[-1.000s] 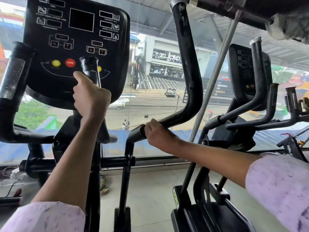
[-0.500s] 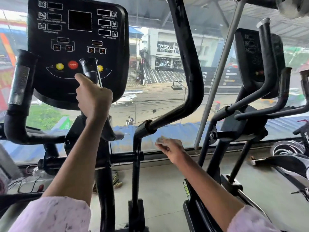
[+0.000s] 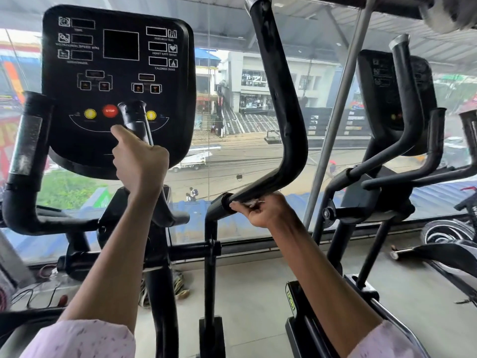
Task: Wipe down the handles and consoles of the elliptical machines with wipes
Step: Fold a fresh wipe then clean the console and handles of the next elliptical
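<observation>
The black console (image 3: 118, 81) of the elliptical fills the upper left, with yellow buttons and a red STOP button. My left hand (image 3: 140, 164) is wrapped around the short black inner handle (image 3: 134, 117) in front of the console, thumb up. The long curved right handle (image 3: 281, 107) rises through the middle of the view. At its lower bend my right hand (image 3: 263, 209) presses a small white wipe (image 3: 251, 202) against the bar. Only a crumpled edge of the wipe shows between my fingers.
A black left handle (image 3: 28, 140) with a worn grip stands at the far left. A second elliptical with its console (image 3: 382, 91) and handles stands to the right. A glass window wall lies directly ahead. Cables (image 3: 38, 288) lie on the floor at the left.
My right hand came off the lower handle bar, hung free below it, and now is back against the bar with the wipe. My left hand stays on the inner handle.
</observation>
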